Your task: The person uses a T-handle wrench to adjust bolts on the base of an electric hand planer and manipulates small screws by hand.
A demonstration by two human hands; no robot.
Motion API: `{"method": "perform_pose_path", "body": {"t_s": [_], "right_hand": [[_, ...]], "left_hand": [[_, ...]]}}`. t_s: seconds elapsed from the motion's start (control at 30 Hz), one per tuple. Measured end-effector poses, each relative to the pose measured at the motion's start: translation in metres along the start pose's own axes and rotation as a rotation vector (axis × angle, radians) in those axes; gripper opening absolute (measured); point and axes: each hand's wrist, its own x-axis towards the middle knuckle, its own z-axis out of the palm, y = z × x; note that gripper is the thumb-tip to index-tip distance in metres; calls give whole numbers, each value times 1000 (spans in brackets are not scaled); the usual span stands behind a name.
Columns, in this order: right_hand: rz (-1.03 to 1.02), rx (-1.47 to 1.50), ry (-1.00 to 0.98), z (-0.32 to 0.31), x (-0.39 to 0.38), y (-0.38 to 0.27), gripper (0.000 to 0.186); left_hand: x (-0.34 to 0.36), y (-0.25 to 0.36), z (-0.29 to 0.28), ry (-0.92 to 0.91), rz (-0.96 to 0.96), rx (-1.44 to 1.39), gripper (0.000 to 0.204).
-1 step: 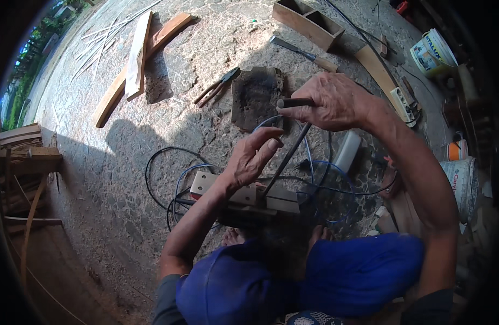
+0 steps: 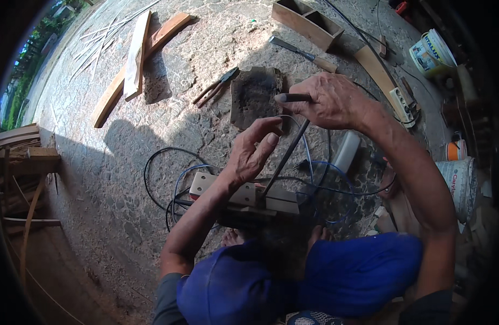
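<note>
Nearest me lies the blue clothing (image 2: 363, 271), across the bottom of the view. Just beyond, I have the pale block (image 2: 203, 186) with round holes, a dark rod (image 2: 286, 157) slanting up from it. My left grip (image 2: 252, 154) hangs half-curled, fingers parted, nothing visible in it; my right grip (image 2: 331, 100) is closed around a dark bar (image 2: 293, 98) by the rod's upper end. To the right, a white container (image 2: 457, 187) carries printed lettering; farther off, a white pail (image 2: 433, 53) wears a printed label.
</note>
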Motion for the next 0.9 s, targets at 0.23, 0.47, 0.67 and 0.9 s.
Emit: {"method": "perform_pose_path", "body": {"t_s": [0.23, 0.47, 0.67, 0.9], "right_hand": [[178, 671, 316, 39, 10, -13, 29], [222, 774, 550, 64, 14, -13, 34], [70, 693, 624, 58, 36, -34, 39], [39, 869, 530, 61, 37, -33, 37]], "left_hand": [[61, -9, 6, 16, -391, -1145, 75], [98, 27, 23, -1, -360, -1111, 64], [104, 25, 19, -33, -226, -1312, 50], [108, 4, 14, -72, -30, -1355, 29]]}}
